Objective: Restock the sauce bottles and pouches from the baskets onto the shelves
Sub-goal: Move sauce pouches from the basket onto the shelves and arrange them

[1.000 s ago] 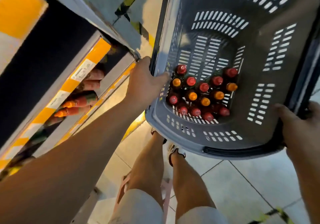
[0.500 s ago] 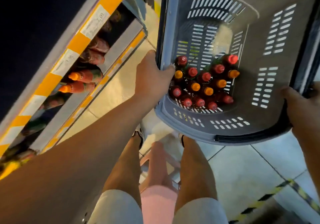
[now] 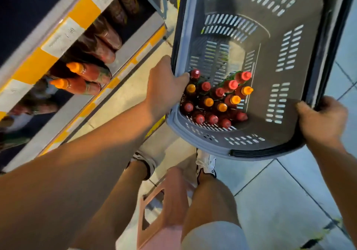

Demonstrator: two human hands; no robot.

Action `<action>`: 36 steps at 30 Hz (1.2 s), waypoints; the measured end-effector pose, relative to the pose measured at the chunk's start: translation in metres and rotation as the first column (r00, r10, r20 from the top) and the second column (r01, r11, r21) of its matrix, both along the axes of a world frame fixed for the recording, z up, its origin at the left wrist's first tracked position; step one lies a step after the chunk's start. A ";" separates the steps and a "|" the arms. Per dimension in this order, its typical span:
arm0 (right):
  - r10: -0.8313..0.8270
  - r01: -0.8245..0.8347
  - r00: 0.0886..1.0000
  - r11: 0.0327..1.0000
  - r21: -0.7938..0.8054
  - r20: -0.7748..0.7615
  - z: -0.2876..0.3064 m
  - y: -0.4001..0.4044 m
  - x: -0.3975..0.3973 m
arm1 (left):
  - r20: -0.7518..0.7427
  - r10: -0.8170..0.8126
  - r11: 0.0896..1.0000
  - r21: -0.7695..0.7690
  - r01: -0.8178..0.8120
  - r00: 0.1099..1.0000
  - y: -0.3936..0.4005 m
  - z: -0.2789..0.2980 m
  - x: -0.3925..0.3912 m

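Both our hands grip the grey basket (image 3: pixel 301 42) rim: left hand (image 3: pixel 164 87) curled over the left edge, right hand (image 3: pixel 320 120) clutching the right edge; sauce bottles (image 3: pixel 214 99) cluster in its near-left corner.

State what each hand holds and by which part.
Both hold the grey basket by its rim: left hand on the left edge beside the bottles, right hand on the right edge.
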State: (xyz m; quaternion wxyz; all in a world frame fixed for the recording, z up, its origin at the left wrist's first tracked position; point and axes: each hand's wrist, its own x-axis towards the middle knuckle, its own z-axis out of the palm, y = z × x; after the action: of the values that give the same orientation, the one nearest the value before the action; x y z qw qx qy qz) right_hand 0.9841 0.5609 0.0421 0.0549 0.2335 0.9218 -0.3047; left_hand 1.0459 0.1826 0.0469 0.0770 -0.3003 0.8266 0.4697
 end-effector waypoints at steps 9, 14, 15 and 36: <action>0.075 -0.072 0.996 0.994 0.080 -0.041 -0.056 -0.015 0.006 | 0.006 0.001 0.998 -0.071 -0.001 1.000 -0.012 -0.063 0.004; 0.137 -0.130 0.989 0.983 0.130 -0.051 -0.066 -0.012 -0.012 | -0.013 -0.033 0.991 -0.128 0.032 0.999 -0.017 -0.076 -0.002; 0.147 -0.138 0.987 0.981 0.135 -0.057 -0.068 -0.010 -0.014 | -0.007 -0.046 0.990 -0.136 0.045 0.999 -0.017 -0.078 -0.004; 0.338 -0.345 0.938 0.902 0.259 0.071 -0.057 -0.032 -0.008 | 0.299 -0.246 0.930 -0.196 0.311 0.922 -0.013 -0.034 0.064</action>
State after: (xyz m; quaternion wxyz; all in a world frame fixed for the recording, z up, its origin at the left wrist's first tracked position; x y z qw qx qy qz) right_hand 0.9764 0.5290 -0.0151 0.0867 0.0774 0.9802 -0.1601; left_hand 1.1097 0.1696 0.0128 0.2183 -0.2470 0.8933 0.3055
